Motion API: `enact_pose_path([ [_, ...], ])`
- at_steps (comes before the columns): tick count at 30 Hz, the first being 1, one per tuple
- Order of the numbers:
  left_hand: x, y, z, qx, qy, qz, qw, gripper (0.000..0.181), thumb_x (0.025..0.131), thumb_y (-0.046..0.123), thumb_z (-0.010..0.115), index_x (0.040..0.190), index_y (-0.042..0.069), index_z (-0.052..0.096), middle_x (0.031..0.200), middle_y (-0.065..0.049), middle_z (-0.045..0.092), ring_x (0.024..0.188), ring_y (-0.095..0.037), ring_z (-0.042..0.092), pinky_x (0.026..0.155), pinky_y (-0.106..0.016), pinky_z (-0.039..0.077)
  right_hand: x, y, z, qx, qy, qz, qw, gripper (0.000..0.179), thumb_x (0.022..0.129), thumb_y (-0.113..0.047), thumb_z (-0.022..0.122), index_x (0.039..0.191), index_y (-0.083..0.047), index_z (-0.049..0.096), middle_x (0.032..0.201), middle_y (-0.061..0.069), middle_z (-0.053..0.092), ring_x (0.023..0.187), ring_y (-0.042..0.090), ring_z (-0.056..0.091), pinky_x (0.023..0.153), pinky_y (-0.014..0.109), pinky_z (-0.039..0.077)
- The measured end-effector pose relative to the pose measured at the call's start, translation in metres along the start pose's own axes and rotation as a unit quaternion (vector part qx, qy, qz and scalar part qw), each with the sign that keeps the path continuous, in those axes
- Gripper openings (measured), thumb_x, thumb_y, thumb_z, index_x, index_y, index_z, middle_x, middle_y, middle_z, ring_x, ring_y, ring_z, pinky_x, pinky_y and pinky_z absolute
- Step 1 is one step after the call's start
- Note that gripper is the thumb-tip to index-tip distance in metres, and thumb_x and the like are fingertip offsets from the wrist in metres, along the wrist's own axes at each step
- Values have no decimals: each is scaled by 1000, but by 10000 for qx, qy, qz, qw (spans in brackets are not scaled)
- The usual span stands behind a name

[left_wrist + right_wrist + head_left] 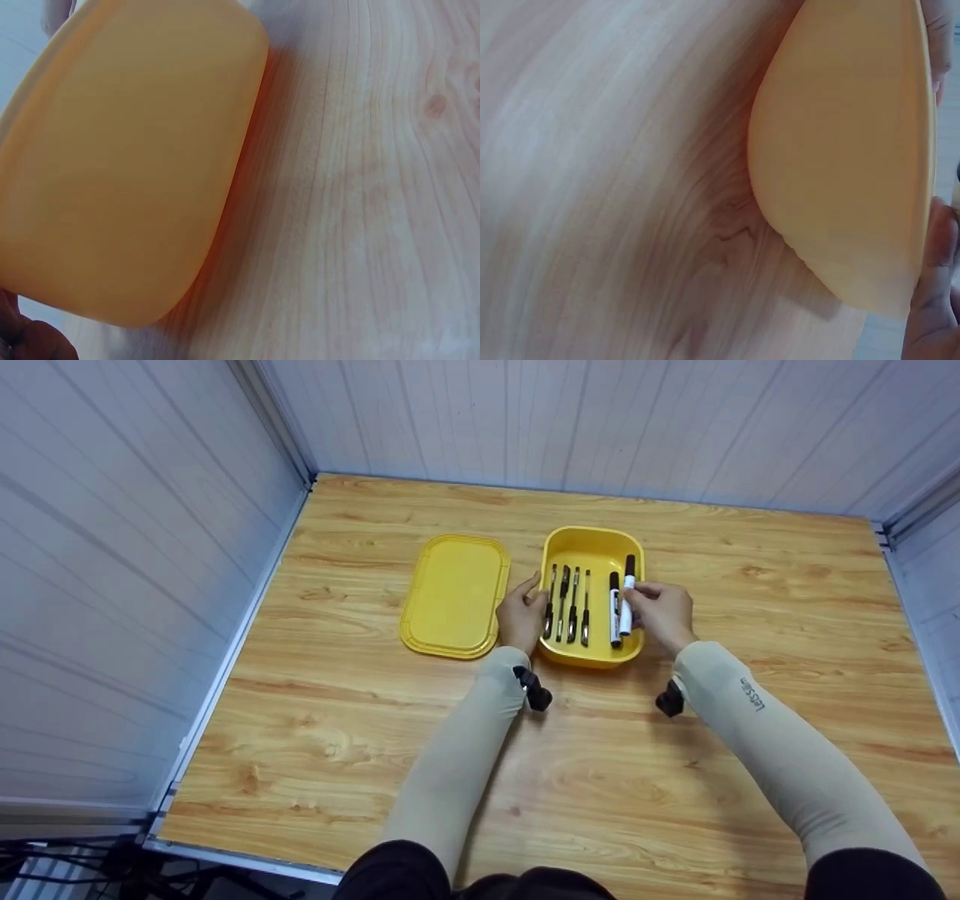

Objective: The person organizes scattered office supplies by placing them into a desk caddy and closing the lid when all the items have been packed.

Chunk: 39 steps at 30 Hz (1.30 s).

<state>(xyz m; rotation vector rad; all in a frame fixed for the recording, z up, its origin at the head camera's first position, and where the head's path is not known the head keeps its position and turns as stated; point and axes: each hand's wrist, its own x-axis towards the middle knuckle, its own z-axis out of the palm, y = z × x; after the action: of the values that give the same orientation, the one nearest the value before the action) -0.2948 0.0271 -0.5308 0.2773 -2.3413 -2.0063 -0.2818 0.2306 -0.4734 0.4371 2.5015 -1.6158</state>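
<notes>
A yellow plastic box (592, 660) stands uncovered on the wooden table. Its left rim is held by my left hand (521, 619), the thumb at the edge and the other fingers mostly outside. Between thumb and fingers my right hand (664, 611) pinches a white marker (627, 600) with a black cap, over the box's right side. Just left of it, inside the box, lies a second white marker (615, 611). Several black-and-clear pens (573, 607) lie side by side in the left half. Both wrist views mostly show the box's outer wall (135, 165).
Left of the box lies a flat yellow lid (456, 596), close to my left hand. White panels (525, 427) enclose the table (315, 765) at the back and sides. Dark cables (60, 859) hang beyond the front left corner.
</notes>
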Motion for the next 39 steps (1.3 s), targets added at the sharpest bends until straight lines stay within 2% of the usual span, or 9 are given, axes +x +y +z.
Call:
enact_pose_path([
  [6,-2,-1,0,-1,-27,-7,10000,40,88,24,58,128,23,52,56,-4,48,38,-9,37,37,-24,36,2,-2,7,-134,62,20,9999,40,85,-25,62,120,-6,58,98,10,60,69,16,61,62,27,52],
  [13,-2,-1,1,111,84,91,9999,39,88,21,59,127,22,54,55,-4,51,39,-8,38,38,-23,36,5,0,18,-675,337,-441,9962,36,83,-24,65,113,-4,63,94,10,63,70,15,60,59,25,51],
  [19,-1,1,1,265,146,150,9994,39,87,22,61,126,22,55,58,-3,53,41,-9,42,40,-23,39,7,-1,24,-962,536,-612,9920,35,81,-23,67,109,-3,64,91,8,62,76,16,57,62,23,50],
  [26,2,2,-1,317,105,191,9993,39,88,21,60,126,21,54,57,-1,50,42,-11,42,40,-24,39,10,1,30,-1608,791,-1232,9761,29,82,-23,66,103,-3,68,86,8,64,70,17,57,60,25,49],
  [30,2,1,-1,303,117,149,9994,39,87,22,60,126,22,55,58,-1,50,42,-10,43,40,-24,40,12,2,34,-1745,795,-1429,9710,25,82,-21,66,100,-2,69,84,9,64,69,18,58,59,27,49],
  [34,2,1,-1,280,139,125,9994,39,87,22,61,125,23,55,58,-1,50,42,-10,44,41,-24,41,13,4,39,-2109,756,-1602,9613,25,83,-20,65,99,-1,68,81,10,64,69,19,57,61,28,48],
  [39,1,0,-1,341,199,235,9989,39,86,21,61,125,21,56,57,0,50,41,-10,42,41,-24,39,16,6,44,-2393,900,-1797,9499,24,83,-19,64,93,2,69,73,11,62,62,20,55,55,31,45],
])
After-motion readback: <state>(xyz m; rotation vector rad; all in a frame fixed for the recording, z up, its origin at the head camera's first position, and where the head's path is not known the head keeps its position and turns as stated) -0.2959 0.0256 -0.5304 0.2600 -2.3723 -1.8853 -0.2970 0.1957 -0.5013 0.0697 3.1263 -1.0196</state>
